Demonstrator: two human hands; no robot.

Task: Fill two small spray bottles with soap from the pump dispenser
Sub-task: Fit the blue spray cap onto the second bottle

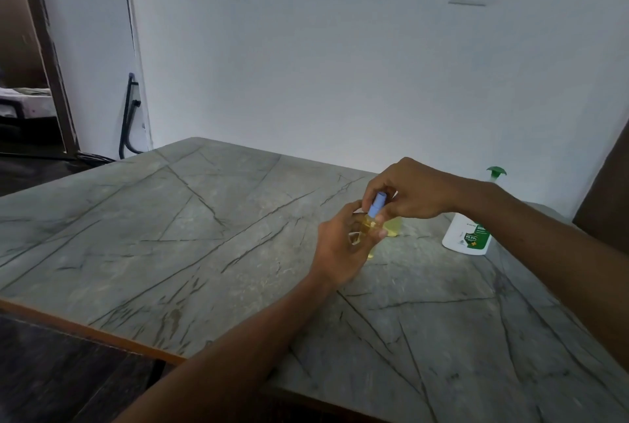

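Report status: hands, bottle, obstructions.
Left hand grips spray bottle; right hand pinches its blue cap. Second bottle behind. Pump dispenser stands right, nothing blocking.

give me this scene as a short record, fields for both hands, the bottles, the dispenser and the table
left hand: grips spray bottle body
right hand: pinches blue cap
spray bottle: yellow liquid inside, held above table
yellow item behind: partly hidden, maybe second bottle
pump dispenser: white, green pump, upright, untouched
table: grey veined top
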